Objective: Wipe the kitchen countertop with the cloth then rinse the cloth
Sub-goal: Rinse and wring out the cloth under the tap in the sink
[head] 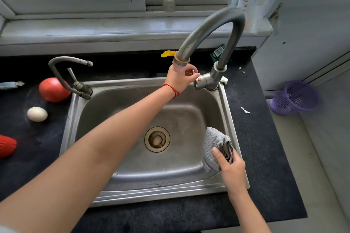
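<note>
A grey folded cloth (214,147) hangs over the right inner side of the steel sink (132,193), gripped by my right hand (231,166). My left hand (180,79) reaches across the basin to the tall curved tap (214,30), its fingers closed on the lever handle (197,81) at the tap's base. No water is visible at the spout. The dark countertop (265,147) surrounds the sink.
A second, smaller tap (70,73) stands at the sink's back left. A tomato (54,90), an egg (37,114) and a red object (6,145) lie on the left counter. White scraps (245,110) lie on the right counter. A purple basket (295,98) sits beyond the right edge.
</note>
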Demonstrator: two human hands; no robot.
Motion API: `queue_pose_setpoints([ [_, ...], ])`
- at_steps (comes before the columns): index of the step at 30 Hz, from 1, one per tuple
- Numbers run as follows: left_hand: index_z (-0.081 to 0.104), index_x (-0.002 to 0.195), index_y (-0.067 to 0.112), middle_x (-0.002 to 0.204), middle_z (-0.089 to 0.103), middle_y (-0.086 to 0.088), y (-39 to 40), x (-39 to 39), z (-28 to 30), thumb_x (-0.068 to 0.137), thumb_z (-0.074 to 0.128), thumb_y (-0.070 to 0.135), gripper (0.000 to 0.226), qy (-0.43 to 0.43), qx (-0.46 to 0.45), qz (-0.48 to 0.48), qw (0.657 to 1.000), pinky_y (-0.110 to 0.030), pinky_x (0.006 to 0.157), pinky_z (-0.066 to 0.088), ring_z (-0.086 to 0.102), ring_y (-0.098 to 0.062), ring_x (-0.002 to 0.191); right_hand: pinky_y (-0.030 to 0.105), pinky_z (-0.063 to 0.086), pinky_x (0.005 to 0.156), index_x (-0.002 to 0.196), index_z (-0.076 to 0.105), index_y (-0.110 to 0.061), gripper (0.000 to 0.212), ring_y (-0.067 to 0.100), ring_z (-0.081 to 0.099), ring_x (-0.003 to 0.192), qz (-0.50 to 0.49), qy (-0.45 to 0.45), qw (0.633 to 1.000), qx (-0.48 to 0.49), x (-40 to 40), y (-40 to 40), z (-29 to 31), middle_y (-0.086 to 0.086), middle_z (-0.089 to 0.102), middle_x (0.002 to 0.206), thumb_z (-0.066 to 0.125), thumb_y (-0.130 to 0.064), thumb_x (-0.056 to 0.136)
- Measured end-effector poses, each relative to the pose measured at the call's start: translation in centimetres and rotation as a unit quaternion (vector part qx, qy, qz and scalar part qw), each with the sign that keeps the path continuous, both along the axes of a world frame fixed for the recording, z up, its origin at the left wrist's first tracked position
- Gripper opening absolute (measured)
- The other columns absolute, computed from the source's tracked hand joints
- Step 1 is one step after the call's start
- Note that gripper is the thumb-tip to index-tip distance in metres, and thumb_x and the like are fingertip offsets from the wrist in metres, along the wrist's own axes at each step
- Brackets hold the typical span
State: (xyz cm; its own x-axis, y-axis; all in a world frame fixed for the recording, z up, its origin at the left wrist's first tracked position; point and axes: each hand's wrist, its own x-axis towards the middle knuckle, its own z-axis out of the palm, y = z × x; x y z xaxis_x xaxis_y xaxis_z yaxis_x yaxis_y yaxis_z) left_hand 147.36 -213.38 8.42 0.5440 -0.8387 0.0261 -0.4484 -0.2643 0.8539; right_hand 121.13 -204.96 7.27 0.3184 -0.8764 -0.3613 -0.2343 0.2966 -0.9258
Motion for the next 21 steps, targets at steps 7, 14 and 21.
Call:
queue_pose_setpoints([
  [7,0.068,0.097,0.009,0.093,0.07,-0.011,0.5,0.5,-0.6,0.076,0.072,0.024,0.026,0.026,0.017,-0.007,0.999,-0.002,0.074,0.043,0.062,-0.008,0.08,0.006,0.049,0.07,0.086,0.064,-0.028,0.012,-0.004,0.065,0.079,0.028,0.007,1.0,0.002,0.9,-0.4,0.1,-0.01,0.07,0.087,0.067,-0.017,0.081],
  [14,0.067,0.104,0.002,0.105,0.07,-0.016,6.5,3.0,0.5,0.086,0.061,0.02,0.026,0.03,0.066,0.028,0.997,-0.022,0.085,0.048,0.064,-0.02,0.095,0.003,0.047,0.066,0.095,0.064,-0.02,0.013,-0.012,0.063,0.074,0.067,-0.023,0.997,0.02,4.3,-1.8,0.4,-0.01,0.067,0.088,0.064,-0.014,0.084],
  [21,0.068,0.102,0.007,0.085,0.069,-0.002,13.5,1.4,-2.9,0.091,0.053,0.022,0.024,0.165,0.139,0.053,0.975,-0.02,0.068,0.049,0.062,-0.005,0.074,0.041,0.051,0.09,0.09,0.064,-0.021,0.009,0.022,0.063,0.095,0.094,-0.074,0.987,0.111,10.0,-2.4,0.0,0.002,0.068,0.094,0.062,-0.014,0.085],
])
